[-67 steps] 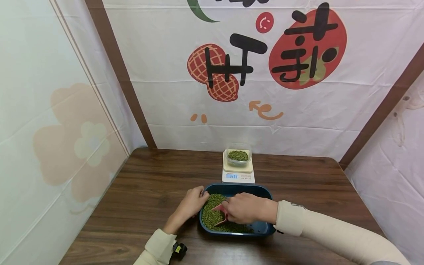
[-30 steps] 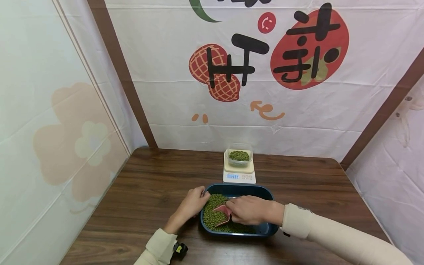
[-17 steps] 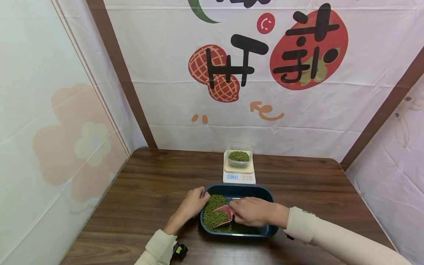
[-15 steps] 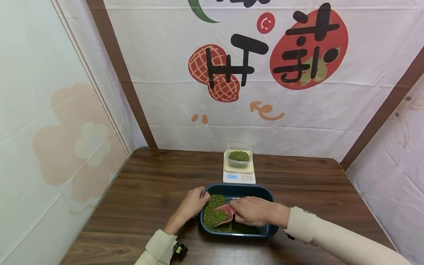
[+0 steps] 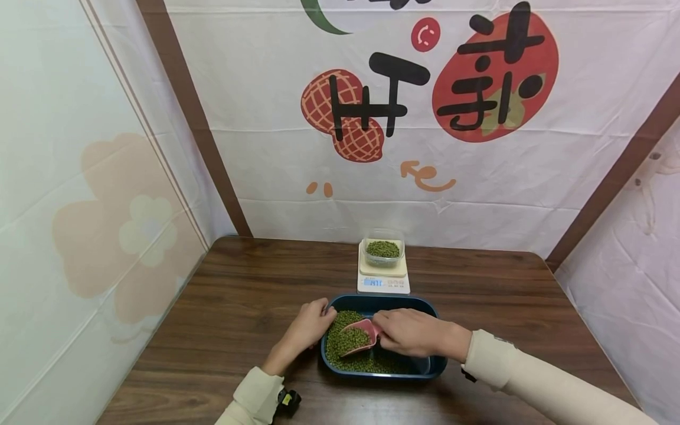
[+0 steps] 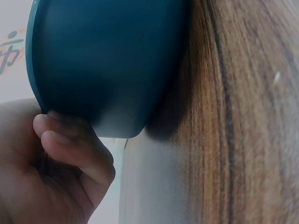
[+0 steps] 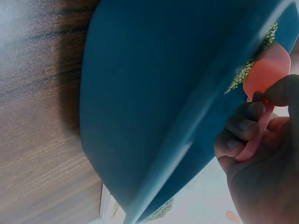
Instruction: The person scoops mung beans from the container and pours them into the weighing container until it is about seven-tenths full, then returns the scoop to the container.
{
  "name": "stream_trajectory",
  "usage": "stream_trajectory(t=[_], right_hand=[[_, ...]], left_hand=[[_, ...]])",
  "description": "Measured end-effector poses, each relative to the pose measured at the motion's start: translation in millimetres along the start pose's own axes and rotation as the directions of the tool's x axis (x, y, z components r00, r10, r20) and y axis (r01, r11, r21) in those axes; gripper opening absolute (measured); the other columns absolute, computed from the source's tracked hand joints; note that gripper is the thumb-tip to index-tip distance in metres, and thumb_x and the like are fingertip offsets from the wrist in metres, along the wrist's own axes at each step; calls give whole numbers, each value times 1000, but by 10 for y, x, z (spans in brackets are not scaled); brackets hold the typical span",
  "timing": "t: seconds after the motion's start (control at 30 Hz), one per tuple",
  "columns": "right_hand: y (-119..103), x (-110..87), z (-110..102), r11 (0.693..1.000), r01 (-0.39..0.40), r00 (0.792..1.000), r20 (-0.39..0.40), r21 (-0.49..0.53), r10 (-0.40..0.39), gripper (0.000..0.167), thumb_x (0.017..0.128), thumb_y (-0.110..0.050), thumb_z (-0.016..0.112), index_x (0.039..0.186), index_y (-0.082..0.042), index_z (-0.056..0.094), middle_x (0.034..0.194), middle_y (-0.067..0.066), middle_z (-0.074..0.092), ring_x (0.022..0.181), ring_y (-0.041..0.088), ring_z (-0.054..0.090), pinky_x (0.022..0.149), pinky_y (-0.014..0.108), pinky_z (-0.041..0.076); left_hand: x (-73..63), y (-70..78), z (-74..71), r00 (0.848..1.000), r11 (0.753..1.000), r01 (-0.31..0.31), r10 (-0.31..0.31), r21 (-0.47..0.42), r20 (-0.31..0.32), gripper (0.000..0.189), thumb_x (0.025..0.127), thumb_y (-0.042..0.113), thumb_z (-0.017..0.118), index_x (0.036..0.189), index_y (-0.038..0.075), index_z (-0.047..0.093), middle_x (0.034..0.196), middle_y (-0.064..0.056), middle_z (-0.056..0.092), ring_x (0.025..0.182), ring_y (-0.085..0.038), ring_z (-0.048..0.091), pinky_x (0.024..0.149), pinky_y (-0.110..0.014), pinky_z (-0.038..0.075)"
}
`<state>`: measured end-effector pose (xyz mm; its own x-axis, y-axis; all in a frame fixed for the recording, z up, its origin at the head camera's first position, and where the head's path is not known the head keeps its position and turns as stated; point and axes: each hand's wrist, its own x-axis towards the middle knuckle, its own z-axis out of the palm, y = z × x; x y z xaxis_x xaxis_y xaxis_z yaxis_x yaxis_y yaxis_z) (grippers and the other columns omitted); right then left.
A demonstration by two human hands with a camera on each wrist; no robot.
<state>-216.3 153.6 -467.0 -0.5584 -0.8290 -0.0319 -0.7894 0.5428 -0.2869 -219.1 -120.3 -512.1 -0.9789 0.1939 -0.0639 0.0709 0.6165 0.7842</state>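
A blue rectangular basin (image 5: pixel 437 369) stands near the front of the table, with green mung beans (image 5: pixel 340 354) heaped toward its left end. My right hand (image 5: pixel 414 332) grips the handle of a pink scoop (image 7: pixel 268 70), fingers wrapped round it in the right wrist view. The scoop holds a load of beans and sits tilted over the heap inside the basin. My left hand (image 5: pixel 310 323) pinches the basin's left rim, thumb over the edge and fingers curled against the outer wall (image 6: pixel 107 60) in the left wrist view.
Behind the basin sits a white kitchen scale (image 5: pixel 383 285) with a lit display. A clear plastic tub (image 5: pixel 395 260) part filled with mung beans rests on it. Wooden table (image 5: pixel 255 283) extends to both sides; a printed white curtain (image 5: pixel 297 218) hangs behind.
The scoop has shifted right and tipped up, lifting with beans in it, while my right hand drew back to the right. My left hand has stayed on the rim.
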Motion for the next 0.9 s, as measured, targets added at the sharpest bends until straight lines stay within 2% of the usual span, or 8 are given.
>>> stream_trajectory(t=[0.47,0.9], right_hand=[[51,-69,-25,1000,-25,1000,-14,7,25,16,109,-20,51,93,-22,49,80,-11,42,67,1,37,62,21,35],[133,-131,-125,1000,-24,997,-76,14,25,15,109,-17,51,94,-21,48,80,-11,42,64,0,36,59,20,33]], left_hand=[[-16,24,-9,1000,1000,1,-1,-2,3,33,109,19,50,77,15,42,59,2,43,39,-12,41,36,-25,37],[-27,20,-11,1000,1000,-13,13,-2,5,34,109,20,50,77,15,42,59,3,42,39,-12,41,36,-25,37]])
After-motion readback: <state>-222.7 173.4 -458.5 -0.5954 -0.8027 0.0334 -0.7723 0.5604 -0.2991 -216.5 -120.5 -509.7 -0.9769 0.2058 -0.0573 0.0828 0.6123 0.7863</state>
